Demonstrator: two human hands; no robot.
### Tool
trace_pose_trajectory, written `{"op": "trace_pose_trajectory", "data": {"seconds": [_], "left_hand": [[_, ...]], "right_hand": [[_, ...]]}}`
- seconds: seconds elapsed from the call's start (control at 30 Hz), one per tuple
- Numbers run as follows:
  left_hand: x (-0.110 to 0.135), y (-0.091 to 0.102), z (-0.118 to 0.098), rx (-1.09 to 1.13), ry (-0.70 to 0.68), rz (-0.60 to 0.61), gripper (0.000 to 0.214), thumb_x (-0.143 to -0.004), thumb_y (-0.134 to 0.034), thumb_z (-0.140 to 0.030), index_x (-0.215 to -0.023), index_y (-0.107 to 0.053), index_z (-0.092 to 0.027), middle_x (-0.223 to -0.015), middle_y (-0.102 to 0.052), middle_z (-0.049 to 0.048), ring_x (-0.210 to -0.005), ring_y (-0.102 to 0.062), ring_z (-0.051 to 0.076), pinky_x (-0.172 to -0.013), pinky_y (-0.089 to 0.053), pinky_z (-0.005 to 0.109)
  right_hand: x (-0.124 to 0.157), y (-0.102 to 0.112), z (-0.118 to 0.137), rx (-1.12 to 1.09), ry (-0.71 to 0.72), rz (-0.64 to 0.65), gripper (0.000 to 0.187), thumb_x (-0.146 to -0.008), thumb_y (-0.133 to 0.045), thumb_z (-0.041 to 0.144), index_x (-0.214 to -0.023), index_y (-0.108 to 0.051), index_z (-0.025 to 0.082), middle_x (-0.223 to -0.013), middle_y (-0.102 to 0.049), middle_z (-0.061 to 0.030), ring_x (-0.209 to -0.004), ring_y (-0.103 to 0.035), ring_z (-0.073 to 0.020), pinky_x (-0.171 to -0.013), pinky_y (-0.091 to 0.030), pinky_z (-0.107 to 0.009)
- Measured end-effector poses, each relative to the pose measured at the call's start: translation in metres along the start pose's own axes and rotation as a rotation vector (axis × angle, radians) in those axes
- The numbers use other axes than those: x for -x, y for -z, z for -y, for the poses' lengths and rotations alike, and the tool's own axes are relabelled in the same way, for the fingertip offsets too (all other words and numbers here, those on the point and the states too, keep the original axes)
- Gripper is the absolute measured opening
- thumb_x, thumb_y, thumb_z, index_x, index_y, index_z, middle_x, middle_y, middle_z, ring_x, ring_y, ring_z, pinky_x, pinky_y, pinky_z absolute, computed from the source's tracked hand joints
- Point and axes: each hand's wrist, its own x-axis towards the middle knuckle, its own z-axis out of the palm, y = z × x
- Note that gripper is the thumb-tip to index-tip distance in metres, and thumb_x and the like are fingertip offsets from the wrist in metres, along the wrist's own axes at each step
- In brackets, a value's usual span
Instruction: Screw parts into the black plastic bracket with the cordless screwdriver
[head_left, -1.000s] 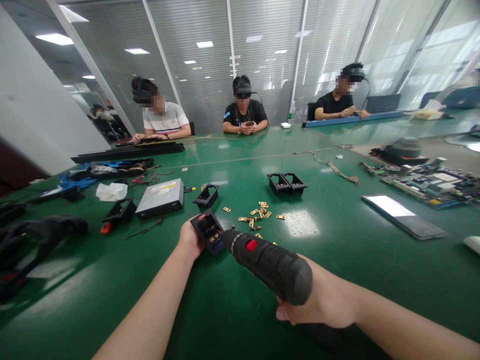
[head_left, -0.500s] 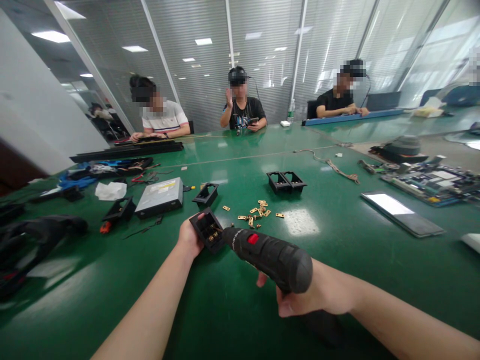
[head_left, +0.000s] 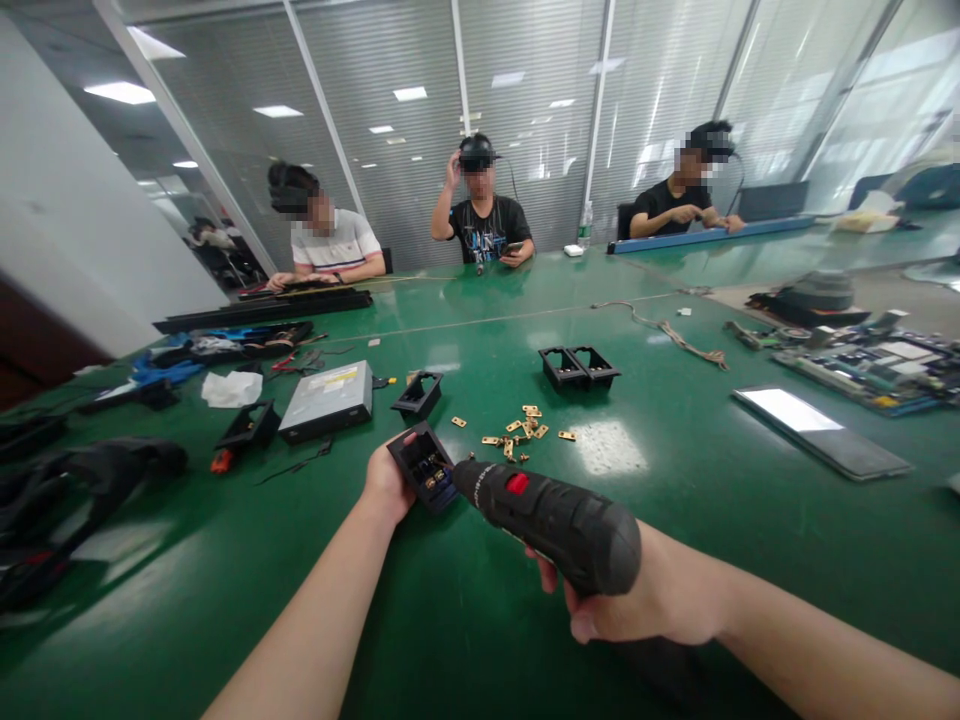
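Note:
My left hand (head_left: 390,482) is closed on a black plastic socket frame (head_left: 421,450), tilted so that its hollow inside with small brass parts faces me. Wrapped round the grip of a black cordless drill (head_left: 555,520) with a red switch, my right hand (head_left: 622,590) keeps the tool's nose pointed at that frame. The bit reaches into the frame's right side; whether it touches a screw I cannot tell. Just beyond, brass plates (head_left: 540,432) and small screws lie loose on the green table (head_left: 480,620).
Two joined black frames (head_left: 577,370) sit past the brass plates. Another black frame (head_left: 417,398), a silver disc drive (head_left: 328,400) and a frame with an orange part (head_left: 247,425) stand left. A phone (head_left: 821,430) and circuit boards (head_left: 885,360) lie right. Three people sit opposite.
The view has shifted slightly, so the table's things appear a little further right. A bluish light now shows inside the held frame. The middle person's raised hand has moved to the headgear.

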Motion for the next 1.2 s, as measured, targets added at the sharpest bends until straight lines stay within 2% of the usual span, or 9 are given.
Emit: {"op": "trace_pose_trajectory", "data": {"seconds": [0.17,0.27,0.43,0.83,0.97,1.1,1.2], "left_hand": [[-0.001,0.0,0.001,0.005,-0.004,-0.032,0.02,-0.082,-0.05,-0.026,-0.074,-0.064,-0.015,-0.065,-0.067,0.01,-0.056,-0.064,0.024,-0.057,-0.055,0.038],[-0.001,-0.001,0.001,0.015,-0.016,-0.044,0.017,-0.08,-0.052,-0.025,-0.074,-0.064,-0.016,-0.063,-0.066,0.0086,-0.055,-0.063,0.023,-0.057,-0.055,0.038],[-0.001,0.0,0.002,0.011,-0.022,-0.007,0.019,-0.08,-0.053,-0.026,-0.074,-0.065,-0.013,-0.066,-0.068,0.0114,-0.058,-0.065,0.024,-0.058,-0.055,0.038],[-0.005,0.004,0.002,0.046,0.034,-0.025,0.015,-0.078,-0.056,-0.027,-0.078,-0.065,-0.015,-0.066,-0.067,0.0091,-0.057,-0.065,0.025,-0.059,-0.055,0.041],[-0.003,0.002,0.002,0.048,0.039,-0.024,0.014,-0.078,-0.056,-0.026,-0.077,-0.065,-0.016,-0.065,-0.067,0.0084,-0.057,-0.065,0.025,-0.059,-0.055,0.039],[-0.001,0.001,0.002,0.035,0.037,-0.008,0.016,-0.078,-0.055,-0.026,-0.077,-0.065,-0.015,-0.066,-0.068,0.0098,-0.058,-0.066,0.025,-0.059,-0.054,0.04],[-0.001,0.001,0.002,0.042,0.038,-0.014,0.017,-0.08,-0.054,-0.027,-0.076,-0.065,-0.015,-0.066,-0.067,0.0096,-0.058,-0.065,0.025,-0.061,-0.055,0.04]], "right_hand": [[0.001,-0.002,0.005,0.05,0.02,0.027,0.035,-0.066,-0.075,0.012,-0.099,-0.062,0.013,-0.078,-0.064,-0.0013,-0.068,-0.06,-0.0155,-0.056,-0.045,-0.023],[0.001,-0.003,0.008,0.059,0.032,0.018,0.035,-0.065,-0.077,0.011,-0.097,-0.062,0.013,-0.076,-0.063,0.0,-0.066,-0.058,-0.0141,-0.054,-0.042,-0.022],[0.001,-0.003,0.008,0.067,0.042,0.012,0.035,-0.066,-0.079,0.014,-0.096,-0.062,0.013,-0.074,-0.06,0.0012,-0.064,-0.055,-0.0125,-0.054,-0.04,-0.022],[0.003,-0.003,0.009,0.08,0.041,0.021,0.036,-0.071,-0.078,0.017,-0.103,-0.064,0.014,-0.074,-0.061,0.0008,-0.064,-0.054,-0.0127,-0.054,-0.041,-0.023],[0.002,-0.003,0.008,0.081,0.052,0.034,0.037,-0.07,-0.078,0.014,-0.105,-0.065,0.014,-0.075,-0.064,0.0003,-0.065,-0.056,-0.0132,-0.056,-0.042,-0.023],[0.002,-0.004,0.004,0.079,0.02,0.029,0.031,-0.072,-0.076,0.014,-0.1,-0.065,0.014,-0.076,-0.065,-0.0012,-0.066,-0.058,-0.0142,-0.058,-0.046,-0.024],[0.003,-0.005,0.001,0.059,0.006,0.039,0.035,-0.071,-0.076,0.015,-0.103,-0.064,0.013,-0.079,-0.067,-0.0025,-0.069,-0.062,-0.0154,-0.06,-0.049,-0.025]]}}
